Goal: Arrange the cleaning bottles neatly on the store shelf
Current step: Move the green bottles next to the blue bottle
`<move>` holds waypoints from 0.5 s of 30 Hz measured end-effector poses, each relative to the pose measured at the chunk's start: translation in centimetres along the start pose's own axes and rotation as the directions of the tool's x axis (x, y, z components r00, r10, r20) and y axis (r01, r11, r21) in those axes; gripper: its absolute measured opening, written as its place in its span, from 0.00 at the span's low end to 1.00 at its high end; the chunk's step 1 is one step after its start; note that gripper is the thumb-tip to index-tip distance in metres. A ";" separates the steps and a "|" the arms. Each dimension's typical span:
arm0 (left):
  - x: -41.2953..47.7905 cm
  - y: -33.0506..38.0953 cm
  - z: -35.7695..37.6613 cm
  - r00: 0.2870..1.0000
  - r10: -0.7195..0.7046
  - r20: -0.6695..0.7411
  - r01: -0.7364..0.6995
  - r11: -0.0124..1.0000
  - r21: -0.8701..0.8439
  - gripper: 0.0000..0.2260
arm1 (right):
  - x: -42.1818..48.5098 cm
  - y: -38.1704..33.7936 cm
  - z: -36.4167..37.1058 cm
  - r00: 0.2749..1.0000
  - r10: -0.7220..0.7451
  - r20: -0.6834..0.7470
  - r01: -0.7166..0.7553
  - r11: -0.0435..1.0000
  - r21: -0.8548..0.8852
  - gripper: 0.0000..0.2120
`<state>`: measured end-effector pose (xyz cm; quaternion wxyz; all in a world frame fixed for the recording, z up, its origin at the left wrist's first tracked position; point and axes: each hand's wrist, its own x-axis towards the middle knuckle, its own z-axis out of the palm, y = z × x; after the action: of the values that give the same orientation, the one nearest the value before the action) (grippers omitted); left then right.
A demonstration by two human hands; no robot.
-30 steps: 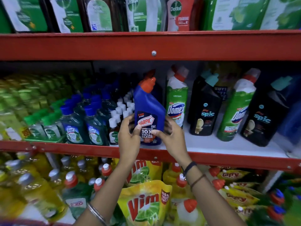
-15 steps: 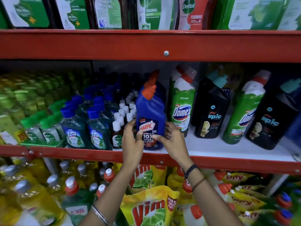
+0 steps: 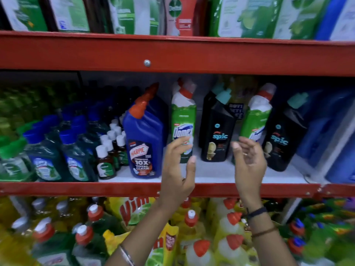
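Note:
A blue Harpic bottle (image 3: 145, 143) with an orange cap stands upright at the front of the middle shelf (image 3: 215, 172), with no hand on it. My left hand (image 3: 177, 169) hovers open right in front of the green Domex bottle (image 3: 183, 120). My right hand (image 3: 248, 162) is open too, fingers spread, between a black Spic bottle (image 3: 217, 131) and a second green Domex bottle (image 3: 257, 116). Another black Spic bottle (image 3: 284, 135) leans at the right. Neither hand holds anything.
Small blue-capped bottles (image 3: 75, 160) and white-capped brown bottles (image 3: 106, 162) crowd the shelf's left. The red shelf lip (image 3: 96, 189) runs along the front. Green pouches (image 3: 134, 14) line the shelf above. Yellow Vim pouches and red-capped bottles (image 3: 192, 219) fill the shelf below.
Both hands have let go of the blue Harpic bottle, which now stands on the shelf, and have moved right toward the Domex and Spic bottles.

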<state>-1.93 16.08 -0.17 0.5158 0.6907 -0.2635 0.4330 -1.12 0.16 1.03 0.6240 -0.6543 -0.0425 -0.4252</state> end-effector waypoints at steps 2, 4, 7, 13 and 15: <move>0.4 1.1 3.1 0.994 -0.062 0.092 0.065 0.997 -0.033 0.10 | 1.5 1.2 -2.7 0.997 0.003 -0.083 -0.006 0.999 -0.042 0.06; 0.6 1.7 6.2 0.979 -0.133 0.153 0.140 0.989 -0.036 0.11 | 3.0 2.6 -4.9 0.997 0.022 -0.071 -0.029 0.995 -0.098 0.09; 0.6 1.7 10.4 0.941 -0.261 0.217 0.277 0.960 -0.044 0.15 | 5.1 4.6 -6.9 0.992 0.108 0.058 -0.097 0.982 -0.159 0.14; 1.0 1.0 15.6 0.879 -0.415 0.234 0.426 0.905 0.003 0.21 | 7.7 7.7 -7.6 0.890 0.263 0.373 -0.174 0.951 -0.255 0.23; 0.9 0.7 16.7 0.876 -0.425 0.228 0.424 0.904 0.054 0.23 | 8.4 8.0 -7.5 0.868 0.278 0.411 -0.193 0.952 -0.237 0.21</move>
<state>3.39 0.25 -0.56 0.5625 0.7783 -0.1642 0.2254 5.13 -11.98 -1.09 0.5811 -0.7892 -0.0613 -0.1889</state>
